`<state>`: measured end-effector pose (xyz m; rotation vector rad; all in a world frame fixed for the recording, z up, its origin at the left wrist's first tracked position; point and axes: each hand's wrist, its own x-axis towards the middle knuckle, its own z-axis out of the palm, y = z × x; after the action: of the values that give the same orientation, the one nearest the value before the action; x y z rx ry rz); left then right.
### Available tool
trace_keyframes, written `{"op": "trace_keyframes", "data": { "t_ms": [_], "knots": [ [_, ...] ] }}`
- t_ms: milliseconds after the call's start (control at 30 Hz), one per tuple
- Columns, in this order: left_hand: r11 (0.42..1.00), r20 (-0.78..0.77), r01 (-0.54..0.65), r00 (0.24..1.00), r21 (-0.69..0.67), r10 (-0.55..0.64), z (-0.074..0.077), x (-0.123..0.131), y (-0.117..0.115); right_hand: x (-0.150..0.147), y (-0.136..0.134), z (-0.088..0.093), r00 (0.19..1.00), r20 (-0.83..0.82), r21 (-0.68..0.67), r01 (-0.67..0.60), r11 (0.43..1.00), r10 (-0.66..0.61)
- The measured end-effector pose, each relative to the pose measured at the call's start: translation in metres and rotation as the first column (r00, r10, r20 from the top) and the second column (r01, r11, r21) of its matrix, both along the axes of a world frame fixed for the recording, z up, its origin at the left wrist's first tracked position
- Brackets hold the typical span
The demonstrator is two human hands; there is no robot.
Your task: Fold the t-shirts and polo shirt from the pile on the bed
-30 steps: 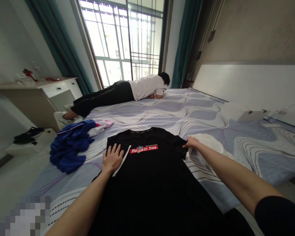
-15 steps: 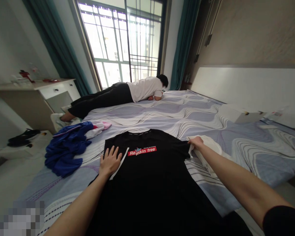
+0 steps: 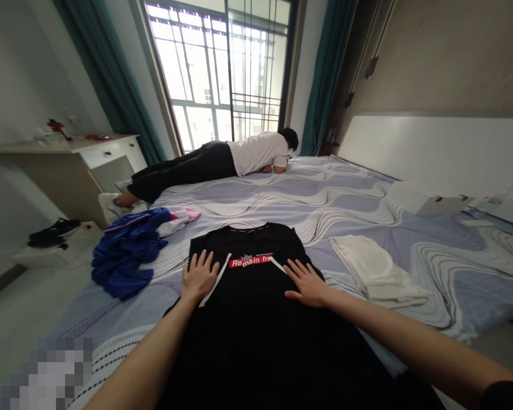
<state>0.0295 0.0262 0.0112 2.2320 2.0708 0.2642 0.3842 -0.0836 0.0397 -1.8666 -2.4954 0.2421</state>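
Observation:
A black T-shirt (image 3: 248, 319) lies spread on the bed in front of me, its collar pointing away. Its red chest print reads "Remain free", with the right end partly covered. Both sleeves are folded in over the front, and a white stripe edges each fold. My left hand (image 3: 200, 277) rests flat on the left folded sleeve, fingers spread. On the right folded sleeve lies my right hand (image 3: 306, 285), also flat with fingers apart. A folded white garment (image 3: 376, 270) is on the sheet to the right.
A crumpled blue garment (image 3: 126, 253) lies on the left of the patterned bed sheet (image 3: 265, 196). Across the far side of the bed lies a person (image 3: 256, 154). A white box (image 3: 423, 196) stands by the headboard (image 3: 436, 148). Left is a desk (image 3: 55, 151).
My right hand has brought the right sleeve inward over the shirt front, let go of it and flattened on top. My left hand stays on the left fold. The view has shifted slightly.

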Motion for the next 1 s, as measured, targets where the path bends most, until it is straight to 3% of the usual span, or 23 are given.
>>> {"op": "trace_keyframes", "data": {
  "t_ms": [100, 200, 333, 433, 533, 633, 867, 1000],
  "knots": [
    [1.000, 0.010, -0.001, 1.000, 0.005, 0.001, -0.001, 0.000, 0.000, 0.010, -0.016, -0.019, 0.999, -0.035, 0.040, -0.011, 0.999, 0.012],
    [1.000, 0.013, -0.004, 1.000, 0.009, 0.004, -0.002, 0.000, 0.001, 0.015, -0.004, -0.012, 0.995, -0.103, 0.019, 0.002, 1.000, 0.000],
    [1.000, 0.008, 0.001, 1.000, 0.000, -0.001, 0.000, 0.001, 0.000, 0.021, 0.056, 0.015, 0.964, -0.225, 0.096, 0.163, 0.982, -0.138],
    [1.000, -0.004, -0.007, 1.000, -0.008, 0.007, 0.002, 0.002, -0.002, 0.034, 0.112, 0.026, 0.951, -0.154, 0.176, 0.293, 0.940, -0.268],
    [1.000, -0.013, -0.009, 1.000, -0.001, 0.009, 0.003, 0.002, -0.003, 0.049, 0.156, 0.022, 0.964, -0.075, 0.062, 0.260, 0.964, -0.255],
    [1.000, -0.016, -0.005, 1.000, 0.009, 0.005, 0.001, 0.001, -0.003, 0.059, 0.180, 0.010, 0.974, -0.085, 0.012, 0.210, 0.978, -0.209],
    [1.000, -0.044, -0.001, 0.999, 0.017, 0.002, -0.004, 0.001, 0.000, 0.070, 0.188, -0.011, 0.941, -0.141, 0.078, 0.319, 0.945, -0.306],
    [1.000, -0.049, 0.000, 0.999, 0.008, 0.000, -0.001, 0.003, -0.001, 0.048, 0.174, -0.011, 0.916, -0.172, 0.185, 0.392, 0.901, -0.363]
  ]
}}
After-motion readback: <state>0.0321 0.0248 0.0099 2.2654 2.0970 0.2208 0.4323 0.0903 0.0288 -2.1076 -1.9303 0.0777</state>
